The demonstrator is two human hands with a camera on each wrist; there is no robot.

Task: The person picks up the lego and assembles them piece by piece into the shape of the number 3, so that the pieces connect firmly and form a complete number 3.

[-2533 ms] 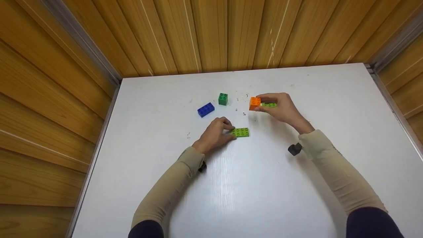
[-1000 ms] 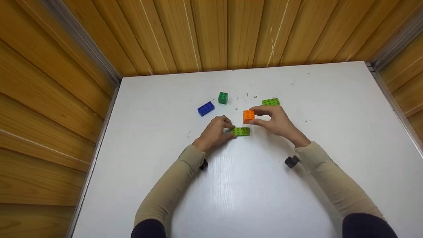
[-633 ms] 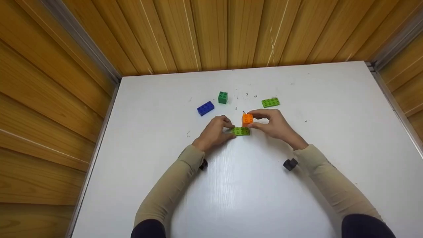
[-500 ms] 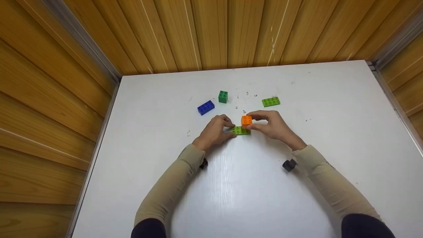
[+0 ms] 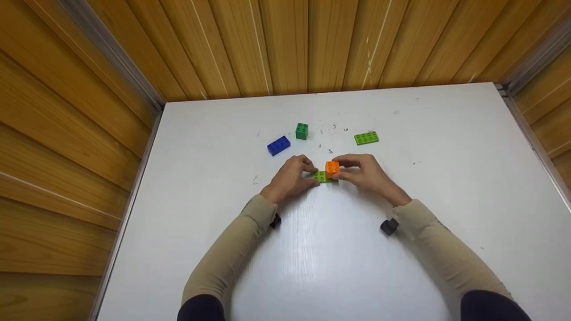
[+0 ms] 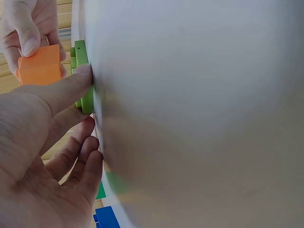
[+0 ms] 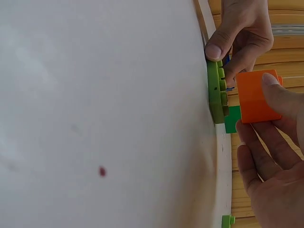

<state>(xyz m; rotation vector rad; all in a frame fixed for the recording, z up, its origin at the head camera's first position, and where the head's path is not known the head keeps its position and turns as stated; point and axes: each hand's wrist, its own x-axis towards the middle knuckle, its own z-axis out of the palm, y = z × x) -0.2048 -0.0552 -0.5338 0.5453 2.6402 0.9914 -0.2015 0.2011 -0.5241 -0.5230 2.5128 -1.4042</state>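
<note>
My left hand (image 5: 292,177) pinches a flat light-green building brick (image 5: 320,176) by its left end, thumb on the near side and fingers on the far side. The brick lies flat on the white table. From the right, my right hand (image 5: 366,173) pinches an orange square building brick (image 5: 332,169) between thumb and fingers. In the right wrist view the orange brick (image 7: 258,96) hangs just over the studs of the green brick (image 7: 216,92), with a narrow gap between them. The head view shows it overlapping the green brick's right half.
Behind the hands lie a blue brick (image 5: 279,146) and a dark-green square brick (image 5: 302,131). A second flat light-green brick (image 5: 366,138) lies farther right. The white table (image 5: 312,267) meets wood-panelled walls (image 5: 285,49) at the back and sides.
My right hand has brought the orange brick leftward and nearer, down from beside the second green brick to above the held one. The left hand has kept its grip and place.
</note>
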